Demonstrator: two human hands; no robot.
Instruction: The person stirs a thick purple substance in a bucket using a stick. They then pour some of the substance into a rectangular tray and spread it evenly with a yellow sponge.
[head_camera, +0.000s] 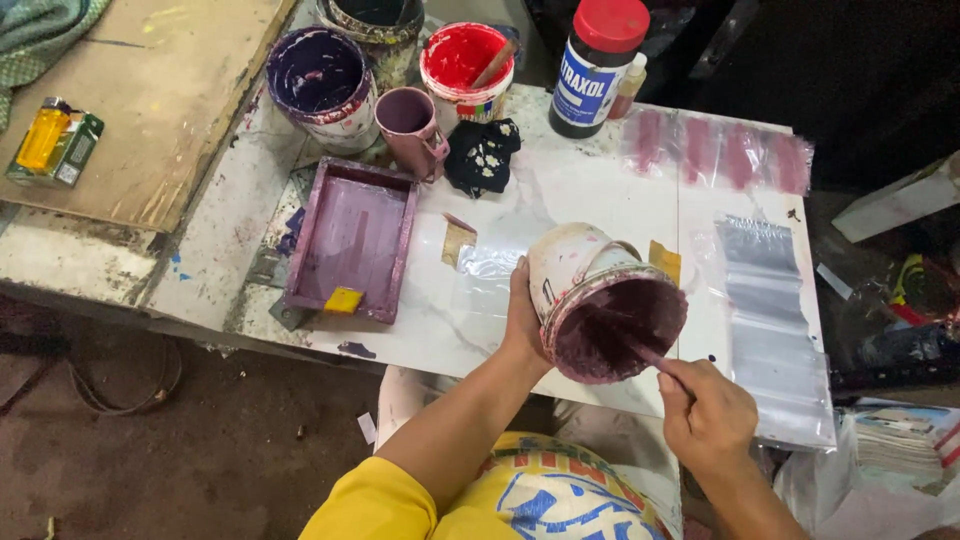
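A white worktable (600, 215) smeared with paint fills most of the view, and a brown wooden board (165, 90) lies at its far left corner with a yellow lighter (45, 135) resting on a small green pack there. On the table's right side lie clear plastic bags (775, 330), some streaked with pink. Left of centre sits a shallow rectangular tray (352, 240) coated in purple, a yellow scrap at its near edge. Behind it stand a bucket lined with dark purple paint (322, 85), a red paint bucket (463, 62) with a stick leaning in it, a purple mug (410, 125), and a dark bottle with a red cap (598, 65). Near the front edge, the left hand (522, 320) wraps around the side of a white paint can (585, 275), holding it tilted above the table so its maroon-coated inside faces the camera. The right hand (705, 410) is closed around a thin stick (648, 355), whose tip reaches inside the can's mouth, against the paint.
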